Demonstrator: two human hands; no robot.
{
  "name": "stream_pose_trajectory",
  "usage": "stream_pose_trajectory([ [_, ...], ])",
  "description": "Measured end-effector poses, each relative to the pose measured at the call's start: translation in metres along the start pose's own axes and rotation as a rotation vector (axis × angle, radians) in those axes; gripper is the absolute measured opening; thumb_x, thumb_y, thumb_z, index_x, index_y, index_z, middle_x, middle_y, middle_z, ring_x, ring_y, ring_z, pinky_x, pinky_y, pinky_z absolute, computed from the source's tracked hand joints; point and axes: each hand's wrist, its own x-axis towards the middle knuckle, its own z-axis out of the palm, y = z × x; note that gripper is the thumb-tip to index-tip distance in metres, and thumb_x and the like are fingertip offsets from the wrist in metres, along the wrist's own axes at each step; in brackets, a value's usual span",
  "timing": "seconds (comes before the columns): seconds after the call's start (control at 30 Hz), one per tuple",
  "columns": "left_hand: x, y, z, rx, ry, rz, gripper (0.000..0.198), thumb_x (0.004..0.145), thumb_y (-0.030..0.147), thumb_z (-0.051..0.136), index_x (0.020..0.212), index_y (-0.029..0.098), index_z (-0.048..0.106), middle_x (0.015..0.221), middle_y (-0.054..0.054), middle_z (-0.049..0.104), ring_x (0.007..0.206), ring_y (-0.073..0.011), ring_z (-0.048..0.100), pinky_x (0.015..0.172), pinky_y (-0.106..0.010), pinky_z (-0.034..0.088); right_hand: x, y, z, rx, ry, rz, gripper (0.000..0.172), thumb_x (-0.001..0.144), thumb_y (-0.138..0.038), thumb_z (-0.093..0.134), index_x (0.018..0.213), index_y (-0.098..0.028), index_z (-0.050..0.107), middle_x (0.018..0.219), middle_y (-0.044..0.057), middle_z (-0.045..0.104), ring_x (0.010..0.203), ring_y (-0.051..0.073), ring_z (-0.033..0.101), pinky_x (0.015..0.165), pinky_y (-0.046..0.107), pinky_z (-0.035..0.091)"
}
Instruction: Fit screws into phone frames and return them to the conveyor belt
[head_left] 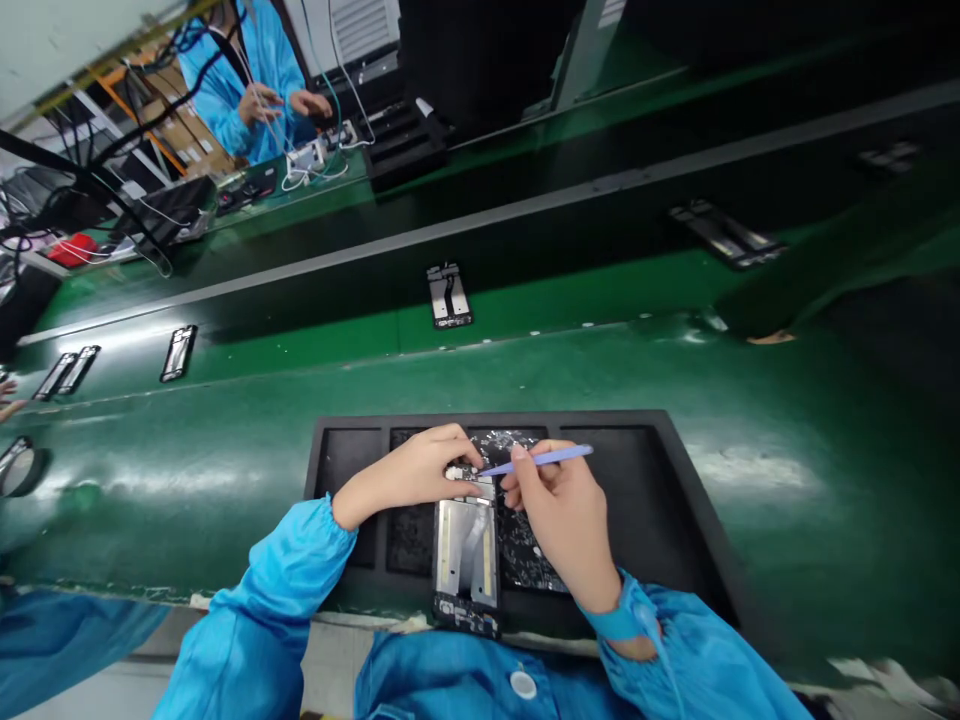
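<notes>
An opened phone chassis (466, 550) with metal plates and small boards lies over the front part of a black compartment tray (637, 420). At its top end my left hand (420, 467) has thumb and fingers closed round the upper edge. My right hand (562, 510) pinches a light purple pen-like tool (555, 457), whose tip points left at the top of the chassis, near my left fingertips. Beneath and beside the chassis, many small dark parts (529, 560) fill the middle compartments of the tray. A blue strap circles my right wrist.
Beyond the tray, more opened phones (450, 295) lie along the green line, some at the left (178, 353) and right (726, 235). Across it stands a person in blue (277, 90), near cables and a black rack (405, 145). Another person's hand shows at the far left edge.
</notes>
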Motion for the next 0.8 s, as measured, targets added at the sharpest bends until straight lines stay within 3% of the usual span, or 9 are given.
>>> stream_pose_trajectory([
  [0.53, 0.001, -0.007, 0.006, -0.058, 0.034, 0.019, 0.017, 0.092, 0.027, 0.074, 0.103, 0.016, 0.068, 0.102, -0.004, 0.061, 0.097, -0.0181, 0.063, 0.085, -0.026, 0.049, 0.003, -0.006, 0.004, 0.188, 0.047, 0.043, 0.045, 0.084, -0.057, 0.073, 0.094, -0.026, 0.041, 0.057, -0.006, 0.065, 0.041, 0.015, 0.060, 0.042, 0.025, 0.049],
  [0.7, 0.004, -0.011, 0.009, -0.074, 0.063, 0.035, 0.012, 0.098, 0.028, 0.067, 0.096, 0.017, 0.070, 0.097, -0.003, 0.063, 0.091, -0.0153, 0.064, 0.083, -0.024, 0.050, 0.015, -0.015, -0.015, 0.135, 0.138, -0.066, 0.041, 0.088, -0.059, 0.068, 0.098, -0.026, 0.046, 0.061, -0.007, 0.063, 0.045, 0.012, 0.058, 0.046, 0.024, 0.049],
  [0.8, 0.005, -0.011, 0.012, -0.061, 0.085, 0.026, 0.015, 0.100, 0.028, 0.063, 0.094, 0.017, 0.071, 0.096, -0.003, 0.064, 0.090, -0.0150, 0.066, 0.083, -0.024, 0.050, 0.027, -0.018, -0.030, 0.019, 0.044, -0.109, 0.041, 0.087, -0.061, 0.069, 0.097, -0.022, 0.059, 0.068, -0.001, 0.068, 0.054, 0.014, 0.064, 0.053, 0.027, 0.053],
])
